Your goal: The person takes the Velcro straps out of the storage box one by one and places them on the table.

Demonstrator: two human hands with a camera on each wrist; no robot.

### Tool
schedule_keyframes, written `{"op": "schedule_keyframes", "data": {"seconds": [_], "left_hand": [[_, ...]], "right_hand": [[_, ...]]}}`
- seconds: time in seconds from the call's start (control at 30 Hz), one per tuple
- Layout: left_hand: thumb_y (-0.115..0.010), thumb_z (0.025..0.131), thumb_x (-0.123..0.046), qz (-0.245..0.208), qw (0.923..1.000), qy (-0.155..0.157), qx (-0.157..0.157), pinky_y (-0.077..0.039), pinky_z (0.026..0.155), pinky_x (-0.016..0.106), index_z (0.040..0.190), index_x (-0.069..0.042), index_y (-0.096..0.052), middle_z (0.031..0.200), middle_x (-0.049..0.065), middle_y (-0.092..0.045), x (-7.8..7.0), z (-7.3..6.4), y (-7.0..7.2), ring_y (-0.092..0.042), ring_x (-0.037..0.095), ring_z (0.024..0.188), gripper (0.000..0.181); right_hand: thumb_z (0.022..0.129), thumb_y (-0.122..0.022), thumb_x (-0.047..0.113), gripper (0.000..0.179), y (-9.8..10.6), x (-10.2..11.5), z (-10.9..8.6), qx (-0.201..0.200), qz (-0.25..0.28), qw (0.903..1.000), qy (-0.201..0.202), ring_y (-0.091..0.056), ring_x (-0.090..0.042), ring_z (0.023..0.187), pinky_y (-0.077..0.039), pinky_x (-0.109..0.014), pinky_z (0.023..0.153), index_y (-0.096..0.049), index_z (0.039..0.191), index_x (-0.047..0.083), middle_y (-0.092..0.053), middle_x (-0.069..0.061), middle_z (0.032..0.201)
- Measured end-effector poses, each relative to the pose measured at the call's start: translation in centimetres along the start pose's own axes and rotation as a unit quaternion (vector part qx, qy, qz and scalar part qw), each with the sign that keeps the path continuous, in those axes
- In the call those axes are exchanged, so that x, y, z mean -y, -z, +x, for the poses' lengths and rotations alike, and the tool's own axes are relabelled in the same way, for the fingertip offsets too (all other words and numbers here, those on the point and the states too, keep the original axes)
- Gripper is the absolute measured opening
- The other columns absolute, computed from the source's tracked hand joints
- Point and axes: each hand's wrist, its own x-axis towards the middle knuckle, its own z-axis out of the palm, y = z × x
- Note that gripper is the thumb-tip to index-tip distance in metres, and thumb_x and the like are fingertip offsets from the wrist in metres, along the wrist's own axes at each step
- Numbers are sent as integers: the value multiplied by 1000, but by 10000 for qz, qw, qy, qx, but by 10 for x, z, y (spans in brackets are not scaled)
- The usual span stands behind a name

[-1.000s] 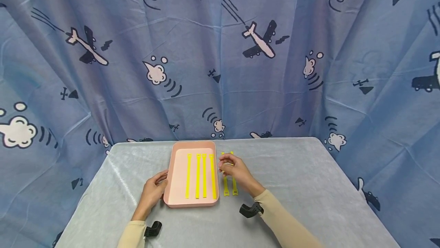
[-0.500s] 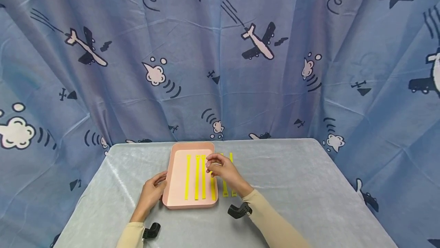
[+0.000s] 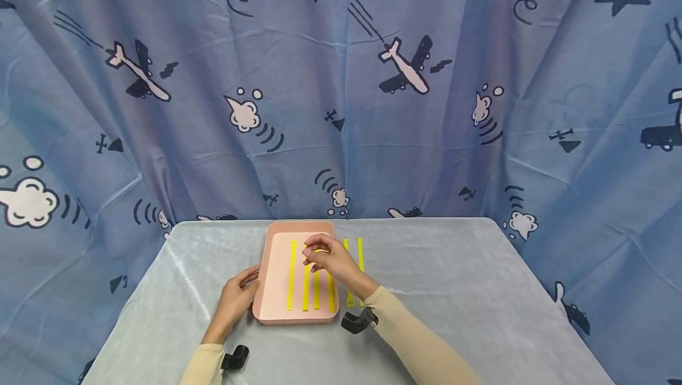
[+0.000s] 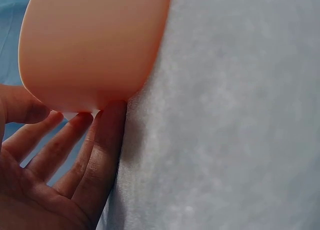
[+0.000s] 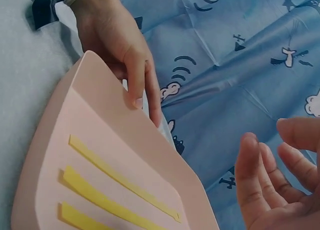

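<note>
A pale pink tray (image 3: 274, 293) lies on the table with several flat yellow straps (image 3: 291, 281) side by side in it. My left hand (image 3: 233, 302) holds the tray's left side; in the left wrist view its fingertips (image 4: 80, 121) press the outer wall, and the thumb lies at the rim. Over the tray hovers my right hand (image 3: 335, 262), its fingers loosely bent with nothing between them, as the right wrist view shows too. It hides the upper parts of some straps. Two more yellow straps (image 3: 360, 254) lie right of the tray, partly behind the right forearm; one shows a slotted end.
A grey cloth (image 3: 453, 290) covers the table, whose far edge meets a blue curtain (image 3: 341, 77) printed with planes and clouds. Each wrist wears a black camera mount (image 3: 358, 320) close above the table.
My right hand has moved left, from above the two loose straps to over the tray's middle. The left hand stays at the tray's side, and the straps lie as before.
</note>
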Motion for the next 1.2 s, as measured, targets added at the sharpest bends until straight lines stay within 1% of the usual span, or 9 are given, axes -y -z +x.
{"op": "schedule_keyframes", "data": {"seconds": [0.13, 0.27, 0.37, 0.47, 0.63, 0.77, 0.9, 1.07, 1.2], "left_hand": [[-53, 101, -17, 40, 10000, -15, -14, -56, 64, 28, 143, -14, -52, 139, 18, -57, 0, -1, 0, -64, 30, 114, 42], [-54, 101, -18, 15, 10000, -25, -21, -57, 68, 29, 143, -15, -52, 140, 18, -57, 0, 0, 0, -64, 31, 115, 42], [-54, 101, -18, 18, 10000, -13, -31, -57, 69, 29, 143, -15, -53, 139, 18, -57, 0, 0, 0, -63, 31, 116, 42], [-54, 101, -17, 65, 10000, -8, -18, -56, 68, 27, 143, -14, -52, 139, 18, -57, 1, 0, 1, -64, 31, 116, 42], [-55, 100, -17, -18, 10000, -63, -55, -56, 67, 27, 141, -14, -54, 138, 17, -58, 1, 1, 1, -65, 30, 112, 42], [-55, 99, -17, 99, 9998, -109, -121, -57, 74, 28, 140, -13, -55, 136, 17, -60, 2, 3, 0, -65, 30, 113, 41], [-55, 99, -17, 201, 9996, -138, -145, -57, 85, 32, 140, -12, -55, 135, 17, -61, 2, 5, -1, -64, 31, 117, 41], [-54, 100, -16, 142, 9997, -164, -102, -57, 86, 35, 141, -12, -54, 135, 18, -60, 3, 4, -1, -63, 33, 119, 42], [-55, 99, -16, 53, 9998, -155, -90, -57, 82, 31, 141, -12, -54, 136, 18, -60, 4, 4, -1, -63, 32, 119, 42]], "right_hand": [[96, -64, 14, 30, -5, 1, 4, 44, -276, 9996, 87, -69, -18, 92, -58, -45, 85, -57, 122, 4, -63, -13, 109], [95, -62, 8, 25, -9, 2, 10, 57, -764, 9968, 249, -68, -26, 96, -59, -36, 79, -59, 120, 4, -64, -8, 105], [95, -62, 9, 22, -12, 2, 14, 151, -1173, 9923, 359, -66, -26, 95, -59, -30, 75, -61, 117, 5, -65, -7, 105], [95, -64, 12, 21, -15, 3, 16, 269, -1590, 9857, 484, -65, -20, 95, -58, -28, 75, -62, 116, 7, -66, -5, 107], [95, -66, 18, 18, -19, 7, 21, 375, -2469, 9655, 735, -63, -13, 98, -54, -24, 81, -64, 112, 15, -66, 0, 108], [94, -68, 17, 18, -20, 9, 26, 684, -3151, 9414, 992, -63, -14, 101, -53, -21, 84, -64, 111, 15, -67, -4, 113], [93, -68, 17, 22, -20, 10, 31, 1088, -3865, 9067, 1292, -63, -17, 106, -53, -20, 85, -63, 115, 13, -65, -8, 119], [95, -66, 20, 26, -22, 10, 36, 1507, -4826, 8506, 1443, -60, -17, 113, -50, -24, 96, -63, 120, 15, -61, -2, 123], [95, -66, 21, 27, -23, 11, 38, 1703, -5520, 7984, 1701, -57, -14, 113, -49, -26, 98, -63, 121, 17, -60, 1, 124]]}}
